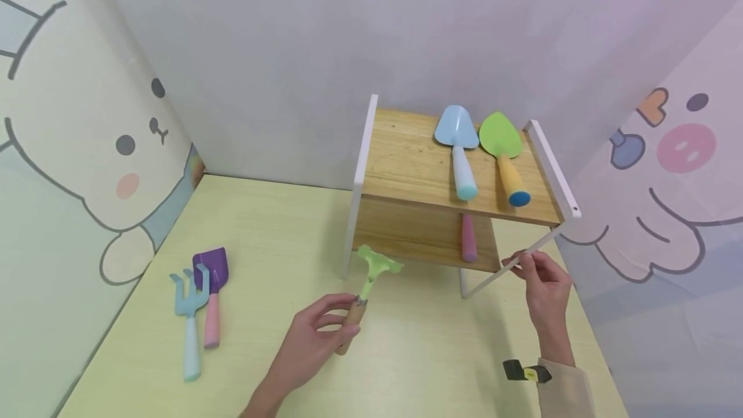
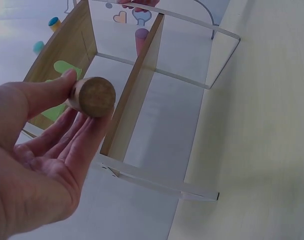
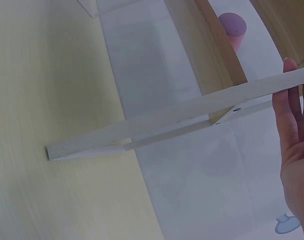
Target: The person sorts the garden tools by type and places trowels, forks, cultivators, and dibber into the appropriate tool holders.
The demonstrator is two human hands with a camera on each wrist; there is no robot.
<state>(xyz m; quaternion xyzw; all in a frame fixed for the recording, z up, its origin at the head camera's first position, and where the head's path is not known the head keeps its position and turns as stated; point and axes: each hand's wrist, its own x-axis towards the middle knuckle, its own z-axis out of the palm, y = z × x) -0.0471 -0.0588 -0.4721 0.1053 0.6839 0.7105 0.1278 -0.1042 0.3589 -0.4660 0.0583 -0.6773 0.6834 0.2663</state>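
Note:
My left hand (image 1: 313, 344) pinches the wooden handle of a small garden hand rake (image 1: 377, 264) with a light green head, held in front of the shelf. In the left wrist view the round wooden handle end (image 2: 98, 96) faces the camera, and the handle mostly hides the green head. My right hand (image 1: 545, 289) grips a white side leg (image 1: 487, 281) of the two-tier wooden shelf (image 1: 406, 153). A light blue trowel (image 1: 456, 128) and a green trowel (image 1: 500, 136) with a yellow handle lie on the top board. From the lower board a pink handle (image 1: 469, 240) sticks out.
On the table (image 1: 273, 231), to the left, a light blue garden fork (image 1: 191, 321) lies partly over a purple shovel (image 1: 216, 268) with a pink handle. A grey wall (image 1: 261, 69) stands behind the shelf. Panels printed with cartoon animals flank the table.

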